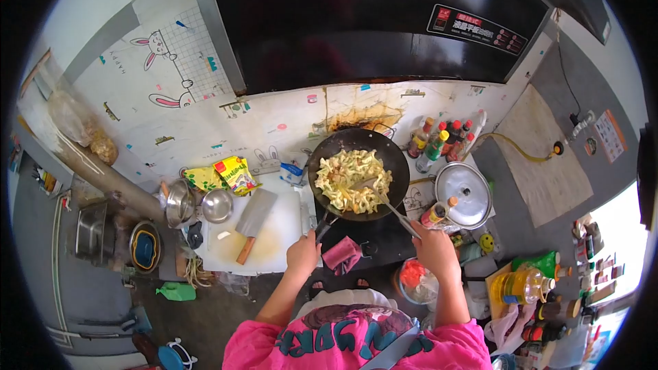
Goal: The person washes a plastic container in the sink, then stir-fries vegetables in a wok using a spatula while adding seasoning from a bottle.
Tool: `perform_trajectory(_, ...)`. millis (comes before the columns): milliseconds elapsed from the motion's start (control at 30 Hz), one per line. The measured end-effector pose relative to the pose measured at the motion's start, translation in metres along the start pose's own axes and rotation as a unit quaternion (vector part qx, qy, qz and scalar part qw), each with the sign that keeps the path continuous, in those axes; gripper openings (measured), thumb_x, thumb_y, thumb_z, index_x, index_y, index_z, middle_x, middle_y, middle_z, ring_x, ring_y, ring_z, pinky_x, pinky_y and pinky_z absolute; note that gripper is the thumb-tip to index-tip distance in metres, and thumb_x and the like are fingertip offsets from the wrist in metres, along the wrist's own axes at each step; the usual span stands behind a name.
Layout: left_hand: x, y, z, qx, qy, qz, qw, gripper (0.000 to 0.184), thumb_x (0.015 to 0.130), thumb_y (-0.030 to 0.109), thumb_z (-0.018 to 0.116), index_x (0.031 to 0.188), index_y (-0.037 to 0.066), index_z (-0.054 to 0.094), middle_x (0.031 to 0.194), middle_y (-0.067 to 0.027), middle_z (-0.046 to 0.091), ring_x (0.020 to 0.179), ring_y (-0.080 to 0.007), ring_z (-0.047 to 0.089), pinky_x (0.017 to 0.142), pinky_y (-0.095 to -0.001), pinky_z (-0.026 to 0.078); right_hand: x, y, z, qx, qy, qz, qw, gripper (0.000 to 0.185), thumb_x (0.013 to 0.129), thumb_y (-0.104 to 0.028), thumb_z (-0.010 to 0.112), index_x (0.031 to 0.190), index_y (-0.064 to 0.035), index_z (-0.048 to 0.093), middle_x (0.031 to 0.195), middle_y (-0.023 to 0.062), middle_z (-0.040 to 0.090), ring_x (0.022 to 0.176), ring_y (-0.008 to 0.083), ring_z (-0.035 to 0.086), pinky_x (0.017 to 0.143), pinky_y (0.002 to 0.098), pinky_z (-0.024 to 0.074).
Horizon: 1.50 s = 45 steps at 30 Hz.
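My left hand (303,253) is closed around the handle of a black wok (399,157) on the stove. Pale, chopped food (343,173), perhaps cabbage, lies in the bottom of the wok. My right hand (434,250) grips the long handle of a metal spatula (397,214), whose blade rests among the food. Just beyond the right hand stands a small seasoning bottle (434,215) beside a round metal lid (465,195). A pink cloth (343,255) lies below the wok, between my hands.
On the left, a cleaver (256,219) lies on a white cutting board (281,236), near a metal bowl (218,205) and yellow seasoning packets (234,175). Several sauce bottles (433,151) stand behind the lid. A jug of oil (524,288) sits at right. A range hood (370,20) overhangs the stove.
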<state>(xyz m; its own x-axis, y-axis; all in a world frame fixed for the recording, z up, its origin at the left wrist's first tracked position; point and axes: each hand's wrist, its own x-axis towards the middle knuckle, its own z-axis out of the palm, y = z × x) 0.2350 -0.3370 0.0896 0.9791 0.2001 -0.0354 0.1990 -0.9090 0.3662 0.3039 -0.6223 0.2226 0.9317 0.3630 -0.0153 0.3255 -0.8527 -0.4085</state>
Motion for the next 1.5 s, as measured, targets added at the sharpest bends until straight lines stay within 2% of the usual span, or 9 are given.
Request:
perform_trajectory(267,0.001,-0.002,0.004,-0.003,0.005,0.007,1.000,0.040,0.080,0.022,0.061,0.112,0.002,0.050,0.080,-0.0162,0.061,0.069,-0.0346,0.062,0.058,-0.0439,0.050,0.023,0.029,0.085,0.019,0.046,0.013,0.999,0.044,0.081,-0.012,0.058,0.124,-0.0069,0.050,0.069,0.0261,0.058,0.066,0.0437,0.058,0.061,0.0498,0.0457)
perform_trajectory(567,0.002,-0.001,0.002,0.004,-0.011,-0.001,1.000,0.037,0.080,0.022,0.062,0.108,0.002,0.050,0.079,-0.0168,0.060,0.068,-0.0351,0.062,0.058,-0.0443,0.050,0.020,0.004,0.018,0.051,0.051,0.017,0.997,0.043,0.080,-0.010,0.058,0.123,-0.0087,0.052,0.079,0.0266,0.060,0.076,0.0428,0.058,0.066,0.0479,0.0459)
perform_trajectory(633,0.000,0.000,0.002,0.000,0.000,0.001,1.000,0.036,0.080,0.022,0.062,0.108,0.002,0.049,0.079,-0.0168,0.060,0.068,-0.0351,0.062,0.057,-0.0444,0.049,0.035,0.015,0.042,0.080,0.101,-0.009,0.992,0.041,0.081,-0.010,0.057,0.122,-0.0077,0.052,0.076,0.0271,0.059,0.073,0.0435,0.058,0.064,0.0487,0.0460)
perform_trajectory(867,0.001,-0.002,0.003,-0.002,0.000,0.005,1.000,0.037,0.080,0.022,0.062,0.108,0.002,0.049,0.079,-0.0165,0.060,0.069,-0.0351,0.062,0.057,-0.0444,0.049,0.040,0.039,0.100,-0.015,0.058,-0.001,0.998,0.046,0.080,-0.013,0.059,0.125,-0.0078,0.049,0.068,0.0243,0.059,0.066,0.0409,0.060,0.060,0.0496,0.0475)
perform_trajectory(1000,0.000,-0.004,0.005,-0.002,0.002,0.002,1.000,0.037,0.080,0.023,0.062,0.110,0.003,0.049,0.079,-0.0161,0.060,0.069,-0.0346,0.062,0.058,-0.0438,0.049,0.024,0.025,0.036,-0.038,0.008,0.037,0.999,0.045,0.079,-0.012,0.059,0.123,-0.0086,0.052,0.080,0.0224,0.062,0.073,0.0407,0.060,0.065,0.0478,0.0474)
perform_trajectory(1100,0.001,-0.003,0.001,0.003,-0.014,-0.008,1.000,0.039,0.081,0.023,0.061,0.112,0.003,0.049,0.079,-0.0157,0.060,0.070,-0.0343,0.062,0.059,-0.0437,0.050,0.005,0.019,-0.001,-0.009,0.049,0.009,0.999,0.043,0.079,-0.012,0.058,0.121,-0.0111,0.053,0.087,0.0226,0.062,0.081,0.0406,0.059,0.072,0.0472,0.0469)
perform_trajectory(1200,0.001,0.001,-0.001,-0.007,-0.011,-0.008,1.000,0.037,0.081,0.023,0.061,0.109,0.004,0.049,0.079,-0.0162,0.060,0.071,-0.0351,0.062,0.060,-0.0450,0.049,0.004,0.021,0.008,-0.030,-0.019,0.037,0.999,0.041,0.079,-0.012,0.057,0.120,-0.0108,0.053,0.085,0.0232,0.062,0.081,0.0401,0.060,0.071,0.0477,0.0470)
perform_trajectory(1367,0.000,0.003,-0.001,-0.016,0.005,-0.009,1.000,0.034,0.080,0.025,0.062,0.104,0.005,0.048,0.079,-0.0173,0.061,0.073,-0.0365,0.061,0.062,-0.0466,0.047,0.026,0.043,0.085,-0.028,0.011,0.038,0.999,0.045,0.082,-0.014,0.056,0.125,-0.0095,0.047,0.072,0.0213,0.062,0.070,0.0411,0.060,0.063,0.0490,0.0469)
perform_trajectory(1500,0.000,0.002,-0.001,-0.006,-0.009,-0.017,1.000,0.034,0.080,0.024,0.063,0.104,0.004,0.048,0.078,-0.0170,0.061,0.071,-0.0364,0.061,0.061,-0.0459,0.048,0.003,0.032,0.057,-0.033,0.020,0.039,0.999,0.045,0.081,-0.015,0.057,0.126,-0.0110,0.048,0.071,0.0214,0.061,0.069,0.0388,0.061,0.062,0.0474,0.0483)
